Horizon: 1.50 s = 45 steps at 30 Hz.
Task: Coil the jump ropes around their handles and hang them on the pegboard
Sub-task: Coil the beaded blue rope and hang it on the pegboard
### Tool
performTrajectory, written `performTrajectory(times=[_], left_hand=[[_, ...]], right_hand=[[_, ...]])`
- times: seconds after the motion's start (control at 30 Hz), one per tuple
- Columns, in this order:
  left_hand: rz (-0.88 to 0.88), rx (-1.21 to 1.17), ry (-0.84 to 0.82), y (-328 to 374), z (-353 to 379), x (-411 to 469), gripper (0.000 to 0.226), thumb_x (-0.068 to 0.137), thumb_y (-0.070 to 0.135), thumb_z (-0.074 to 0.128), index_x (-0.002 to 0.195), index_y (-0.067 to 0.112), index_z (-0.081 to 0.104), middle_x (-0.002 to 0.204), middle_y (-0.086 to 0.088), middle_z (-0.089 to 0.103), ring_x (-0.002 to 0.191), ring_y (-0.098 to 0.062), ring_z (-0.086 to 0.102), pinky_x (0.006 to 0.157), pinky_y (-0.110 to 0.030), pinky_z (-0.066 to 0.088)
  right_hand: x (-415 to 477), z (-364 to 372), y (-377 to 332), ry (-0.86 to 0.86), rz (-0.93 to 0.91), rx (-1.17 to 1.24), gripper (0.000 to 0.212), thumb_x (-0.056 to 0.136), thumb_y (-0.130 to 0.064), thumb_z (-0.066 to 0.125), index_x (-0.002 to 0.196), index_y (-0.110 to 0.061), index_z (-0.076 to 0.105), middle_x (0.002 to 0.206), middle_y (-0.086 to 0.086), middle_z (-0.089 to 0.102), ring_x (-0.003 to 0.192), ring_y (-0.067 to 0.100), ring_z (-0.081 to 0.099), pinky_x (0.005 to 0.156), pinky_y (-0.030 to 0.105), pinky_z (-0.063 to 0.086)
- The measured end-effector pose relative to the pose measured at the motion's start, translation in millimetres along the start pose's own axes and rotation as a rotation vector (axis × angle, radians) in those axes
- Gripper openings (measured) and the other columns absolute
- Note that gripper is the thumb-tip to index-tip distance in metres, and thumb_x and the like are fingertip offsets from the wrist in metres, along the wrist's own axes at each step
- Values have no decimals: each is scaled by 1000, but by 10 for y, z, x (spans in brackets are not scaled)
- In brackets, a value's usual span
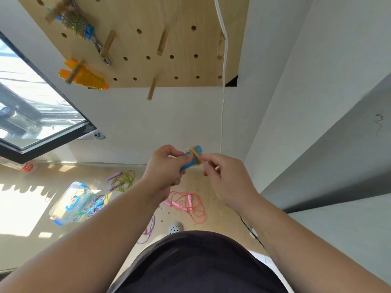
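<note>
risk: coil (pixel 194 154) on blue handles (pixel 189 160), below pegboard (pixel 179 17), could unravel if right hand (pixel 226 176) pinching it slips while left hand (pixel 163 166) grips handles.

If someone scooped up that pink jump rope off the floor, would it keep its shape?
Probably not: the pink jump rope lies in loose, uneven loops on the floor, so it would likely sag and dangle. It looks thin, so probably light. Its stubby handles seem stiff and might swing.
</note>
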<state>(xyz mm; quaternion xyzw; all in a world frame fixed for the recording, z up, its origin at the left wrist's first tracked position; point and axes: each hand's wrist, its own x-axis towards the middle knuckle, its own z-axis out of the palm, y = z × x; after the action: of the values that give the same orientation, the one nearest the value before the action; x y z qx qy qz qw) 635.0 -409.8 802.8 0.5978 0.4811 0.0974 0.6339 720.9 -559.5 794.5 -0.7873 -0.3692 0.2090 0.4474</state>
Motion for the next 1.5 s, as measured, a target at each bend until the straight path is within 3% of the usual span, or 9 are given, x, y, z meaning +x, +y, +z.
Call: performTrajectory(times=[0.2, 0.37, 0.47, 0.57, 0.77, 0.9, 1.1, 1.3, 1.5], left_hand=[[-72, -402, -140, 112, 25, -118, 19, 100, 12, 62, 84, 11, 52, 62, -5, 46, 43, -11, 32, 42, -24, 27], [-69, -501, -389, 151, 8, -276, 16, 90, 15, 64, 77, 13, 53, 58, -3, 43, 40, -7, 27, 41, -20, 24], [-49, -323, -541, 132, -77, -304, 17, 85, 13, 67, 74, 13, 54, 58, -5, 45, 39, -7, 27, 38, -19, 24], [-15, 2, -621, 81, -153, -274, 20, 93, 8, 69, 78, 15, 58, 63, -13, 47, 38, -11, 28, 38, -18, 24], [105, 690, -588, -114, -34, -271, 19, 84, 22, 82, 82, 17, 64, 65, -6, 60, 48, -13, 43, 43, -23, 34], [224, 797, -323, -134, 2, -161, 22, 80, 19, 83, 76, 17, 62, 76, -2, 62, 52, -12, 43, 45, -21, 37], [143, 397, -63, 43, -87, 34, 26, 85, 17, 78, 84, 10, 53, 61, -12, 48, 40, -17, 31, 40, -21, 23], [-83, 3, -180, 120, 24, -57, 23, 100, 12, 61, 84, 12, 45, 60, -9, 45, 40, -12, 27, 41, -23, 20], [-102, -243, -119, 69, 172, -74, 15, 102, 12, 57, 90, 8, 50, 62, -8, 45, 42, -12, 27, 45, -26, 24]], right_hand=[[-161, 73, 177, 63, 81, 332, 24, 98, -18, 65, 113, -34, 74, 84, -9, 73, 60, 4, 53, 60, 15, 41], [-38, -114, 265, -71, 193, 483, 12, 98, -16, 66, 93, -15, 77, 67, 1, 67, 55, 10, 48, 57, 26, 42], [86, -343, 365, -359, 135, 330, 19, 98, -23, 65, 95, -7, 76, 64, -3, 58, 62, 10, 51, 64, 27, 44], [284, -529, 346, -597, 25, 0, 16, 95, -30, 69, 94, -15, 75, 72, -3, 60, 68, 11, 53, 67, 29, 43], [629, -477, 88, -785, -101, -600, 11, 93, -37, 69, 86, -28, 68, 79, -12, 65, 78, 11, 62, 69, 30, 45], [622, -333, -112, -583, -163, -723, 21, 99, -37, 60, 98, -20, 72, 79, -9, 58, 79, 17, 55, 69, 31, 40], [304, -89, -101, -204, -168, -437, 24, 101, -22, 49, 99, -16, 72, 85, 4, 66, 85, 25, 60, 73, 41, 46], [52, -38, 150, 96, -159, -82, 30, 100, -17, 60, 127, -23, 70, 97, -2, 73, 83, 11, 63, 75, 27, 50], [-41, -7, 282, 126, -255, -156, 33, 103, -14, 53, 133, -18, 66, 95, -7, 68, 87, 7, 59, 78, 21, 48]])
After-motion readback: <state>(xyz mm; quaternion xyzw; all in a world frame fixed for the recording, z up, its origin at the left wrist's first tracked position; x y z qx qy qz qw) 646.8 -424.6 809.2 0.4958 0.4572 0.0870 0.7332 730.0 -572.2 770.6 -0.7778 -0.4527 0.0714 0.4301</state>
